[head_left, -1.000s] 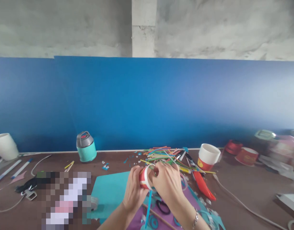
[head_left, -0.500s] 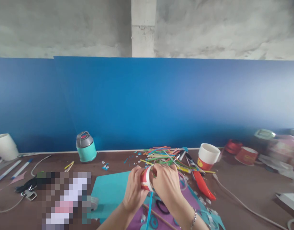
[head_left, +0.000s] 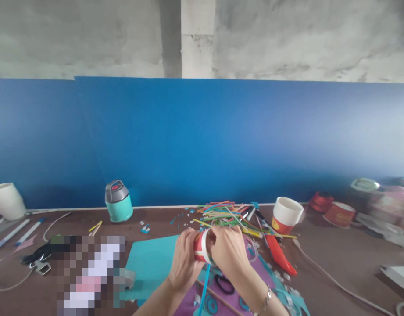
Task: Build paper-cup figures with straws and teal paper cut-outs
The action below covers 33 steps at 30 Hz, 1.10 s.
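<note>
My left hand [head_left: 184, 259] is wrapped round a red and white paper cup [head_left: 199, 246], which lies tilted on its side with its mouth toward the right. The fingers of my right hand [head_left: 228, 248] are bent into the mouth of the cup; their tips are hidden, and I cannot make out what they hold. A blue strip [head_left: 205, 287] hangs down below the cup. Under my hands are a purple sheet [head_left: 188, 307], a thin wooden stick [head_left: 223, 299], a black ring [head_left: 224, 284] and small blue paper rings [head_left: 211, 303].
A turquoise sheet [head_left: 149, 263] lies left of my hands. Behind them is a pile of coloured sticks [head_left: 221, 213]. Red-handled scissors [head_left: 280, 256] and a white and red paper cup [head_left: 287, 215] are at right. A turquoise jar [head_left: 119, 206] stands by the blue partition [head_left: 188, 140].
My hands and the cup stay in nearly the same place. My right hand's fingers shift slightly at the cup's mouth, and the cup turns a little.
</note>
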{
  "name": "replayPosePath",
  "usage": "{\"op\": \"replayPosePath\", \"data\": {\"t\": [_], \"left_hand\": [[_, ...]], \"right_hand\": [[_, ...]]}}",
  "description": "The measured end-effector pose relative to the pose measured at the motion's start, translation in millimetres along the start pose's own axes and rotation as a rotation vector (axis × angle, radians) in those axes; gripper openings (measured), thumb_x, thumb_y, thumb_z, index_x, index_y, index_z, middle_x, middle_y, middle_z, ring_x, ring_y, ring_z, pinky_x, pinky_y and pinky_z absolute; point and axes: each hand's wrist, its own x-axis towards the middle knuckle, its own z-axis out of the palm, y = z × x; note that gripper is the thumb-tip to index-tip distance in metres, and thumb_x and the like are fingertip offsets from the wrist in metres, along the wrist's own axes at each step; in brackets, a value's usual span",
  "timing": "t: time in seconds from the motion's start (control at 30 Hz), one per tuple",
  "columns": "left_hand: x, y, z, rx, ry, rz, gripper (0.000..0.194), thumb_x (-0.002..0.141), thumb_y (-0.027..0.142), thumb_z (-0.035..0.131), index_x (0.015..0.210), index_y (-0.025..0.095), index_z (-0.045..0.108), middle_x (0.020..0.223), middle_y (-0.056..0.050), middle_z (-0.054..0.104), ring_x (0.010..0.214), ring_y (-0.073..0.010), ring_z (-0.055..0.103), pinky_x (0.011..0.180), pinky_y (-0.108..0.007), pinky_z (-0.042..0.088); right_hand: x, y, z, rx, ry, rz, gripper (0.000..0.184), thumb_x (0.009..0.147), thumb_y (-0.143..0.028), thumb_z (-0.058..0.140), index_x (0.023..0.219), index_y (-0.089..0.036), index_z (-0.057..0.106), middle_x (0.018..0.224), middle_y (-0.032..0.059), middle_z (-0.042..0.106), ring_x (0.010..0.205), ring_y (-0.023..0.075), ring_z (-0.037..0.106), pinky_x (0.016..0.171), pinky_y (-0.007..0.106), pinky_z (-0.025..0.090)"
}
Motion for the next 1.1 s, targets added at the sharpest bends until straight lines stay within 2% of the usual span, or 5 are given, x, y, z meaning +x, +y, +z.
{"op": "replayPosePath", "data": {"t": [0.2, 0.33, 0.53, 0.8, 1.1], "left_hand": [[1.0, 2.7, -2.1, 0.047, -0.004, 0.041, 0.053, 0.071, 0.009, 0.057, 0.122, 0.018, 0.041, 0.108, -0.012, 0.056, 0.098, -0.0255, 0.057, 0.083, -0.041, 0.051], [1.7, -0.7, -1.6, 0.095, 0.011, 0.084, 0.054, 0.072, 0.008, 0.057, 0.122, 0.016, 0.043, 0.11, -0.013, 0.056, 0.1, -0.026, 0.056, 0.085, -0.04, 0.049], [1.7, -1.1, -0.7, 0.071, -0.011, 0.091, 0.053, 0.073, 0.008, 0.057, 0.122, 0.018, 0.042, 0.11, -0.012, 0.056, 0.099, -0.0254, 0.056, 0.083, -0.04, 0.05], [5.3, 5.2, -2.4, -0.012, -0.012, 0.036, 0.049, 0.075, 0.008, 0.056, 0.12, 0.019, 0.042, 0.109, -0.011, 0.054, 0.1, -0.0244, 0.056, 0.083, -0.041, 0.051], [7.1, 7.7, -0.6, -0.045, 0.04, 0.002, 0.046, 0.075, 0.009, 0.057, 0.118, 0.019, 0.043, 0.107, -0.01, 0.054, 0.096, -0.0225, 0.058, 0.08, -0.038, 0.052]], "right_hand": [[1.4, 1.2, -1.5, 0.007, -0.053, 0.072, 0.016, 0.069, -0.01, 0.053, 0.065, -0.018, 0.067, 0.068, 0.0075, 0.074, 0.064, 0.0192, 0.065, 0.073, 0.03, 0.029], [1.2, 0.4, -1.7, 0.083, -0.013, 0.099, 0.016, 0.071, -0.014, 0.054, 0.063, -0.02, 0.066, 0.067, 0.005, 0.074, 0.065, 0.0182, 0.065, 0.074, 0.028, 0.03], [0.3, 0.1, 3.5, 0.078, 0.042, 0.085, 0.019, 0.073, -0.012, 0.052, 0.06, -0.019, 0.063, 0.064, 0.0041, 0.073, 0.062, 0.0168, 0.064, 0.071, 0.028, 0.029], [0.0, 1.3, 4.5, 0.042, 0.072, 0.028, 0.016, 0.075, -0.011, 0.054, 0.067, -0.018, 0.067, 0.069, 0.0049, 0.073, 0.066, 0.0175, 0.063, 0.073, 0.028, 0.027], [-2.6, 2.8, 9.5, 0.043, 0.128, 0.001, 0.016, 0.077, -0.012, 0.056, 0.067, -0.018, 0.066, 0.068, 0.0034, 0.072, 0.067, 0.0176, 0.063, 0.073, 0.029, 0.026]]}}
